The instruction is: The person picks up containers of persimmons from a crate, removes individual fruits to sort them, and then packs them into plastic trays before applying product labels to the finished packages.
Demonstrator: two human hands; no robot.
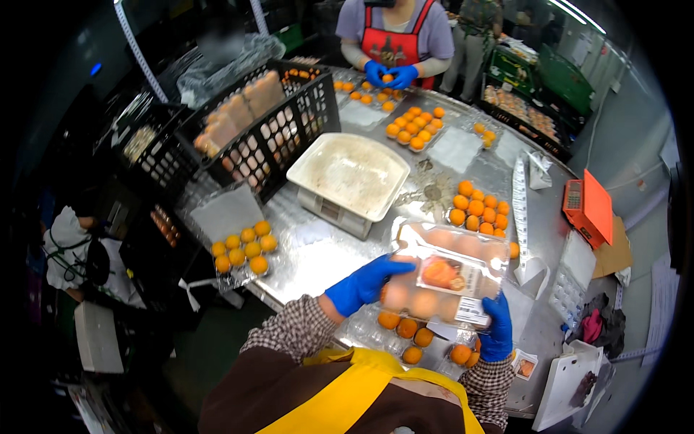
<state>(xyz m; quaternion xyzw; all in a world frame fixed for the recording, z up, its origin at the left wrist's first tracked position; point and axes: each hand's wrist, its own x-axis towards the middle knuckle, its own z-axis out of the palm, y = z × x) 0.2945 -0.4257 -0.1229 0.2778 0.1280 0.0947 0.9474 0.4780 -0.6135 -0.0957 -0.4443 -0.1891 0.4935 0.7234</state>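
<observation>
Between my two blue-gloved hands is a closed clear plastic fruit pack point(412, 298), with pale orange round fruit showing through it and a printed label on its lid. My left hand point(367, 283) grips its left side, thumb laid on the lid. The right-hand edge is held by my right hand point(497, 327), near a small white sticker. Beneath the pack, partly hidden, lies an open clear tray with several orange fruits point(407, 329). Just beyond it sits another group of orange fruits point(476, 207).
A white-tray scale point(350, 173) stands mid-table, beside a black crate point(271, 137) of filled packs. A tray of fruit point(249, 249) lies at the left edge. A label strip point(519, 217) and orange scale point(589, 210) are right. Across the table a co-worker point(394, 43) handles fruit.
</observation>
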